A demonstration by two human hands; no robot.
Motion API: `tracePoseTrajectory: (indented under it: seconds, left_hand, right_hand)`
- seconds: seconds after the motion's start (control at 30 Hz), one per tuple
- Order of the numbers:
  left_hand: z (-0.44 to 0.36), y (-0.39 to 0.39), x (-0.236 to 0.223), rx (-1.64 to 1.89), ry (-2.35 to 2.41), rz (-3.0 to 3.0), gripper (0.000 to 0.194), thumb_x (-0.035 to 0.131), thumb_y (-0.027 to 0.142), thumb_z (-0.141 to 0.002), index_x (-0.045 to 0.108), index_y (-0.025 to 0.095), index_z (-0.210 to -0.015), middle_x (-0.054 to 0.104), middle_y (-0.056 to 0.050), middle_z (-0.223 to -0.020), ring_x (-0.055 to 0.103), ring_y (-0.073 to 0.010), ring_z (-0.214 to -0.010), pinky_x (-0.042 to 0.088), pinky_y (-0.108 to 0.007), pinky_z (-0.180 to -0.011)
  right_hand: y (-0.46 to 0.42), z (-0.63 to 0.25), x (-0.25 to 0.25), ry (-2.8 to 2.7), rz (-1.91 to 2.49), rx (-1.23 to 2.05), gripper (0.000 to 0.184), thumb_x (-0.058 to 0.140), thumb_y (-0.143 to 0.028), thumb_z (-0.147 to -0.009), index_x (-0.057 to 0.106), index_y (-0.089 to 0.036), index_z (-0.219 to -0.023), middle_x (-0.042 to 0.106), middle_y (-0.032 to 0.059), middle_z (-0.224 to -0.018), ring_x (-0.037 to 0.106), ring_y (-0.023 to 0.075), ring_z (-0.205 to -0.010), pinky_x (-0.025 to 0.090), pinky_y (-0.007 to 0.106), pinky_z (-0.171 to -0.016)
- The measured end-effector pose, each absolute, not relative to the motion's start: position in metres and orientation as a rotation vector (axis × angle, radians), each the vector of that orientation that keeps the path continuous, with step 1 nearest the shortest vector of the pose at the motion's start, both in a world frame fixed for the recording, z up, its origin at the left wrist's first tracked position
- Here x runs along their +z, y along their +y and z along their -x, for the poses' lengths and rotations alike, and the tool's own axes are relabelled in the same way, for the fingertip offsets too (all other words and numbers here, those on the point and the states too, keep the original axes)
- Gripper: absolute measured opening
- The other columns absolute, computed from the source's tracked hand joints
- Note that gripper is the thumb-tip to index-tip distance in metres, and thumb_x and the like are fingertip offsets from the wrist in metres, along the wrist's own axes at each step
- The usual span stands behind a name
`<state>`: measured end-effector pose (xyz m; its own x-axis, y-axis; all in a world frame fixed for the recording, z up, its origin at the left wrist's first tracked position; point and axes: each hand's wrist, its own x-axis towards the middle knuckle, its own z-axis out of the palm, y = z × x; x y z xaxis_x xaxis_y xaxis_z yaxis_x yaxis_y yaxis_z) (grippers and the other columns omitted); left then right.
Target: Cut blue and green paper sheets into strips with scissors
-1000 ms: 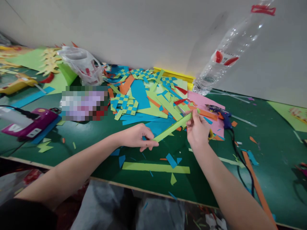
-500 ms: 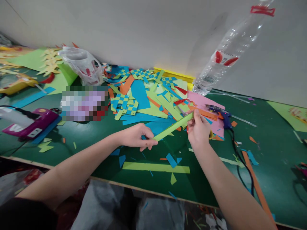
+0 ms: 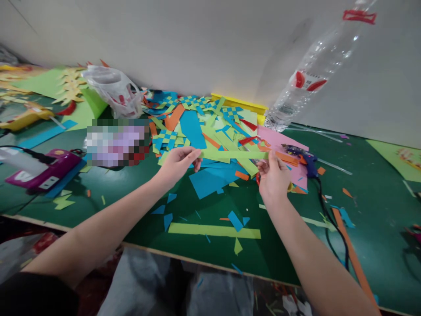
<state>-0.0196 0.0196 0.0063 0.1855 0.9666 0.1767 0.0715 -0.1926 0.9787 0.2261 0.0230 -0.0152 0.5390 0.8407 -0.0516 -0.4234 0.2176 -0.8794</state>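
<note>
A light green paper strip [image 3: 235, 155] is stretched level between my two hands above the table. My left hand [image 3: 180, 166] pinches its left end between thumb and fingers. At the other end, my right hand [image 3: 274, 174] grips the strip with thumb and forefinger. Red and yellow bits show beside the right hand, mostly hidden by it. Beneath the held strip lies a blue paper sheet [image 3: 210, 180]. Nearer to me, another green paper strip [image 3: 213, 230] rests flat on the table among small blue scraps [image 3: 234, 220].
A heap of coloured paper with woven blue-green pieces [image 3: 166, 139] lies behind my hands. A large plastic bottle [image 3: 307, 83] leans at the wall. On the left are a purple power strip [image 3: 46, 171], a yellow glue gun [image 3: 29, 117] and a plastic bag [image 3: 113, 90]. A dark blue glue gun [image 3: 307, 160] is right.
My left hand has moved up and away from me, taking the strip's left end with it. The strip has gone from slanted to level. My right hand has hardly moved.
</note>
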Motion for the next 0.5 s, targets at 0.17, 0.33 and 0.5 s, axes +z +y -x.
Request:
tracePoseTrajectory:
  seconds: [0.17,0.33,0.5]
  left_hand:
    - [0.019,0.025,0.005,1.381,1.074,-1.133,0.022,0.061,0.029,-0.082,0.056,0.015,-0.065,0.056,0.000,-0.055,0.051,-0.0085,-0.047,0.042,-0.020,-0.049]
    - [0.025,0.033,0.004,1.515,1.077,-0.721,0.015,0.064,0.025,-0.079,0.054,0.016,-0.072,0.055,0.002,-0.054,0.050,-0.0094,-0.043,0.047,-0.023,-0.051]
    - [0.028,0.037,0.003,1.513,0.980,-0.580,0.021,0.070,0.032,-0.076,0.057,0.016,-0.077,0.055,0.003,-0.060,0.049,-0.0076,-0.042,0.050,-0.027,-0.056]
  right_hand:
    - [0.022,-0.223,-0.017,-0.615,1.112,0.965,0.032,0.083,-0.041,-0.059,0.067,-0.018,-0.073,0.063,-0.0064,-0.058,0.059,0.0066,-0.044,0.048,0.017,-0.045]
    - [0.013,-0.217,-0.014,-0.940,1.213,0.919,0.033,0.074,-0.047,-0.071,0.069,-0.016,-0.082,0.070,-0.0001,-0.066,0.060,0.0090,-0.041,0.049,0.022,-0.045]
    - [0.003,-0.210,-0.010,-1.174,1.209,0.918,0.030,0.069,-0.045,-0.077,0.065,-0.018,-0.089,0.072,0.0022,-0.065,0.067,0.0148,-0.051,0.054,0.026,-0.051]
